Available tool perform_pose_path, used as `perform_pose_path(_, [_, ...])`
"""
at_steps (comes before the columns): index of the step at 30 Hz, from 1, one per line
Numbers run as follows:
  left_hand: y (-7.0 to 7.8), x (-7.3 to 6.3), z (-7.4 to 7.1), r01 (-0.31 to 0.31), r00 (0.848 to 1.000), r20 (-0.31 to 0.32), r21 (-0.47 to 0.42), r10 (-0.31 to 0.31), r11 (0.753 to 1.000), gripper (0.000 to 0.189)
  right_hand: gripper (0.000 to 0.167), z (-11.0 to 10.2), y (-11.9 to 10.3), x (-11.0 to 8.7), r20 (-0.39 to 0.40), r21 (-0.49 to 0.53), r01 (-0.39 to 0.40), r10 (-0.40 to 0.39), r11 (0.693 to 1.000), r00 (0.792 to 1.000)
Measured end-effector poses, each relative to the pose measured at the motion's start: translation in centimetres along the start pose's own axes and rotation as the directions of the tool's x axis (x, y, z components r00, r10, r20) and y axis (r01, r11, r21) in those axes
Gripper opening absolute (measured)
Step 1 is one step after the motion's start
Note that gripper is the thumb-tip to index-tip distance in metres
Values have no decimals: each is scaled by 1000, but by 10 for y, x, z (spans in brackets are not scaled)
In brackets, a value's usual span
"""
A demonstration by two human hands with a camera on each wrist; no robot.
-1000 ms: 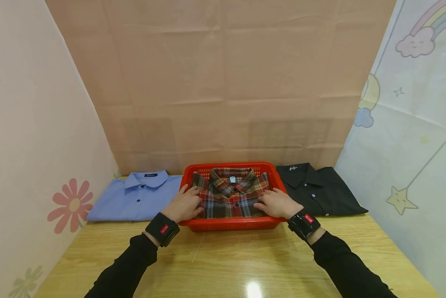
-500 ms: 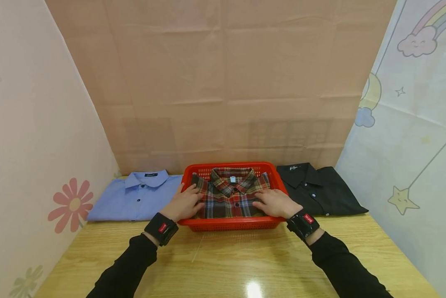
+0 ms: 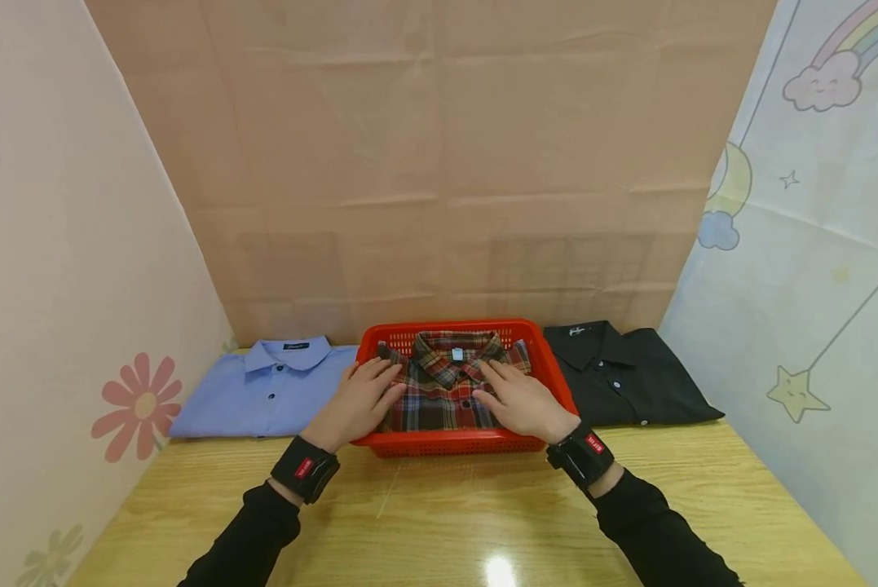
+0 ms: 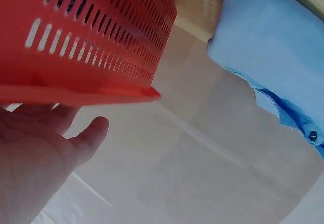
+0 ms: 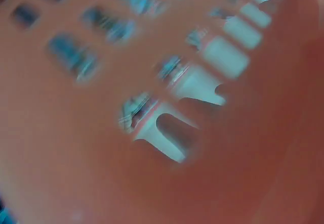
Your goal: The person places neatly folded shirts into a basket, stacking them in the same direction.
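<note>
A folded plaid shirt (image 3: 446,404), collar at the far side, lies in a red plastic basket (image 3: 453,444) in the head view. My left hand (image 3: 358,401) is over the basket's left side, fingers extended above the shirt's left part. Over its right side my right hand (image 3: 528,401) reaches in, fingers spread near the collar and front. Neither hand grips anything; whether the fingertips touch the cloth is hard to tell. In the left wrist view the left hand (image 4: 38,150) shows beside the basket rim (image 4: 81,96). Only the slotted basket wall (image 5: 91,148) fills the right wrist view.
A folded light blue shirt (image 3: 292,395) lies left of the basket, a folded black shirt (image 3: 622,379) right of it. All rest on a wooden table (image 3: 439,518). Brown paper (image 3: 439,163) stands behind, with patterned sheets at both sides.
My right hand has moved left and inward over the plaid shirt, toward its collar. The left hand has shifted slightly, its fingers now further over the shirt. Basket and shirts stay in place.
</note>
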State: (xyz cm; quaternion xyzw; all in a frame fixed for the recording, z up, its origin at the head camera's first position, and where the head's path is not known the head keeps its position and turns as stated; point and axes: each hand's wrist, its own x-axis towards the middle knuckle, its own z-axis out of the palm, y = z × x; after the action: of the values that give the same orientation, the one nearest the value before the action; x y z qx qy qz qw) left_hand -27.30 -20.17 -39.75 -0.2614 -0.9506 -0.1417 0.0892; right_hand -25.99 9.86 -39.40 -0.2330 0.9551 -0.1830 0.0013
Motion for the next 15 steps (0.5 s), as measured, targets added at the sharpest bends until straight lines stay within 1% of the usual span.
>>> perform_pose_path(3, [-1, -5, -3, 19, 1000, -19, -18, -19, 1000, 50, 60, 5, -8, 2, -15, 15, 5, -5, 1000, 1000])
perform_pose_path(7, [-4, -12, -6, 37, 996, -75, -41, -40, 998, 50, 56, 10, -21, 6, -38, 21, 6, -6, 1000, 999])
perform_pose_path(10, [-8, -17, -9, 30, 991, -129, -56, -37, 998, 48, 53, 13, -30, 8, -54, 23, 4, -3, 1000, 999])
perform_pose_path(15, [-18, -26, -12, 37, 981, -186, -87, -52, 996, 49, 52, 17, -45, 11, -68, 39, 16, -13, 999, 998])
